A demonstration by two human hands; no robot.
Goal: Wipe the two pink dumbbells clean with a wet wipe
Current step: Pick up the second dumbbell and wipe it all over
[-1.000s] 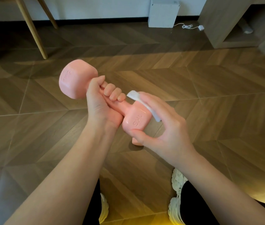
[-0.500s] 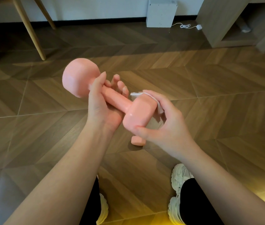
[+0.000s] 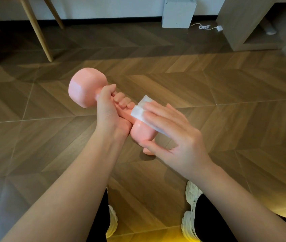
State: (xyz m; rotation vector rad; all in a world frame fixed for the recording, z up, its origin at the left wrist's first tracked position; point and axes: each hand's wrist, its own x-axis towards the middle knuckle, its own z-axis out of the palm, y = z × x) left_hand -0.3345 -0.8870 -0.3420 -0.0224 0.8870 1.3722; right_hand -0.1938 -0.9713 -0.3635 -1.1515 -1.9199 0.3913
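Observation:
My left hand (image 3: 111, 112) grips the handle of a pink dumbbell (image 3: 84, 88) and holds it above the floor, far head up and to the left. My right hand (image 3: 172, 135) presses a folded white wet wipe (image 3: 139, 111) onto the near head with straight fingers, thumb under that head. A second pink dumbbell (image 3: 148, 151) lies on the floor below, mostly hidden behind my right hand.
Wooden herringbone floor (image 3: 226, 95) all around. Wooden chair legs (image 3: 37, 30) stand at the back left, a white box (image 3: 179, 12) with a cable by the wall, a wooden cabinet (image 3: 243, 23) at the back right. My white shoes (image 3: 191, 203) are below.
My left hand has closed round the handle again after its fingers loosened. My right hand has slid the wipe up over the top of the near head, fingers now flatter.

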